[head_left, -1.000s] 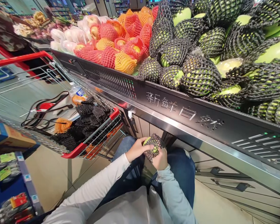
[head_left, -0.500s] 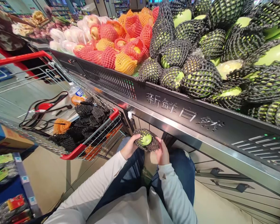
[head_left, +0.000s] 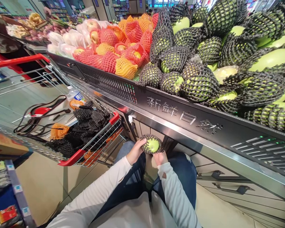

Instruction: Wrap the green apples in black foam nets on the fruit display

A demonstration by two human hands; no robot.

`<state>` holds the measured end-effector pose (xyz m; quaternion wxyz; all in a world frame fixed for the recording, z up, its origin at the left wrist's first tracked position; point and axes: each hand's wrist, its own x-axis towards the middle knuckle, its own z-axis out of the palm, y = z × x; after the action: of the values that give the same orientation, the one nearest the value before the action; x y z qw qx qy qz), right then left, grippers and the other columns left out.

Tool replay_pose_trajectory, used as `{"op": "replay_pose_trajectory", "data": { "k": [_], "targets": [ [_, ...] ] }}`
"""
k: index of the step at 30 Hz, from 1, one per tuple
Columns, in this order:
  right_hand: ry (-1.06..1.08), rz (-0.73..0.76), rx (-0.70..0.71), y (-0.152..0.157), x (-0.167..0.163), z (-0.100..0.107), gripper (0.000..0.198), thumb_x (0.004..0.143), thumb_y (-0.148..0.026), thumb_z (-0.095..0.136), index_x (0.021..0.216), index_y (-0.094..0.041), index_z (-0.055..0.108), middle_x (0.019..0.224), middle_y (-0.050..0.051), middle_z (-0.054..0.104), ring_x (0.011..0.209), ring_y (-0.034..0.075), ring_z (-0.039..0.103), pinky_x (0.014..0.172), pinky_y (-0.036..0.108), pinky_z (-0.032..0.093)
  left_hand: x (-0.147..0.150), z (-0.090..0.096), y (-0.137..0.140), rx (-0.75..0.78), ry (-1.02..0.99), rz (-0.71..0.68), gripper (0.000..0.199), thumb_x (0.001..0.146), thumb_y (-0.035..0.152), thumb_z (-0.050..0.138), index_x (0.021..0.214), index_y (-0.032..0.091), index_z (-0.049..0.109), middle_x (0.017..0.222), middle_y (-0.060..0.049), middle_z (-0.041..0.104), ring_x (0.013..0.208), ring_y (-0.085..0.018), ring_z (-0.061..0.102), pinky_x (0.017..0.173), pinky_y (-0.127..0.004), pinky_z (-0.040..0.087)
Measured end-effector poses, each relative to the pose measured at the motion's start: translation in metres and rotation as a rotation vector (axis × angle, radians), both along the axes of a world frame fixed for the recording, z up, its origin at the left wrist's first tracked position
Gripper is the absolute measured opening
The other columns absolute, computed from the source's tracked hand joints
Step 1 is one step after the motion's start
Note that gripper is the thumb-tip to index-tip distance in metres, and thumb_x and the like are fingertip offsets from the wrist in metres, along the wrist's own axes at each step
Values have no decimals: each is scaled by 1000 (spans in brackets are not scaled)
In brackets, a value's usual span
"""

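Note:
Over my lap I hold a round green melon (head_left: 153, 145) partly wrapped in a black foam net, its smooth green end showing through the net's opening. My left hand (head_left: 137, 150) grips its left side, thumb laid on top near the opening. From below and right, my right hand (head_left: 160, 158) holds the netted fruit, with most of its fingers hidden underneath. Just beyond, the display bin (head_left: 142, 88) carries a heap of netted green melons (head_left: 200, 84).
Left of me stands a shopping cart (head_left: 72, 156) holding black foam nets (head_left: 92, 122), an orange net (head_left: 59, 130), a bottle (head_left: 74, 94) and straps. Apples in red and yellow nets (head_left: 125, 68) fill the bin's left part. Cabinet drawers (head_left: 213, 174) sit below. Another person (head_left: 4, 34) stands far left.
The melon has turned, and more of its green end shows. My right hand has moved from its right side to underneath. The view has shifted slightly.

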<state>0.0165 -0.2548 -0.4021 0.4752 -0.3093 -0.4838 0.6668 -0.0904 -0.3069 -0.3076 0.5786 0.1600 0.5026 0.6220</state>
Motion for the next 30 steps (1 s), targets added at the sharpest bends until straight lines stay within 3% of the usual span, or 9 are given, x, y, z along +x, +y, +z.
{"op": "replay_pose_trajectory", "data": {
  "k": [4, 8, 11, 14, 20, 26, 30],
  "targets": [
    [124, 75, -225, -1, 5, 11, 68, 83, -74, 44, 120, -21, 65, 110, 12, 74, 97, 25, 72, 81, 45, 61, -1, -3, 1, 28, 305, 32, 55, 65, 54, 78, 103, 15, 67, 104, -9, 74, 102, -27, 67, 94, -38, 51],
    [425, 208, -599, -6, 12, 30, 57, 82, -68, 56, 123, -29, 63, 127, 5, 68, 120, 24, 63, 99, 44, 54, -4, -7, -2, 51, 812, -31, 47, 70, 47, 78, 104, 20, 60, 100, -3, 71, 94, -21, 66, 87, -33, 51],
    [518, 226, -698, -11, 9, 33, 59, 70, -59, 75, 118, -27, 65, 121, 5, 71, 121, 25, 62, 99, 43, 54, -5, -9, -7, 15, 1154, -166, 49, 70, 46, 79, 107, 22, 58, 100, -3, 69, 92, -23, 66, 86, -37, 51],
    [512, 139, -783, -12, 2, 26, 53, 65, -50, 82, 109, -23, 69, 108, 6, 75, 114, 25, 65, 93, 41, 57, -2, -9, -8, 95, 1376, -153, 46, 73, 46, 77, 108, 21, 60, 115, -10, 65, 106, -27, 63, 94, -42, 49],
    [542, 30, -863, -8, -8, 12, 32, 78, -44, 71, 95, -17, 73, 92, 4, 77, 88, 16, 71, 83, 26, 59, 12, -2, 1, 284, 1447, -202, 13, 86, 28, 65, 97, 22, 63, 111, -7, 68, 108, -23, 59, 96, -41, 46],
    [607, -47, -889, -3, -11, 6, 39, 79, -54, 61, 92, -18, 71, 88, 2, 75, 81, 16, 70, 76, 29, 59, 17, 5, 3, 194, 1440, -241, 8, 88, 29, 63, 86, 22, 61, 84, 0, 69, 83, -19, 63, 83, -37, 45],
    [601, -74, -886, 0, -8, 9, 40, 78, -56, 56, 93, -20, 68, 81, 1, 73, 67, 15, 67, 56, 27, 55, 2, 10, 5, 156, 1414, -90, 7, 89, 30, 62, 89, 22, 62, 82, 1, 67, 77, -17, 62, 80, -35, 45]
  ]
}}
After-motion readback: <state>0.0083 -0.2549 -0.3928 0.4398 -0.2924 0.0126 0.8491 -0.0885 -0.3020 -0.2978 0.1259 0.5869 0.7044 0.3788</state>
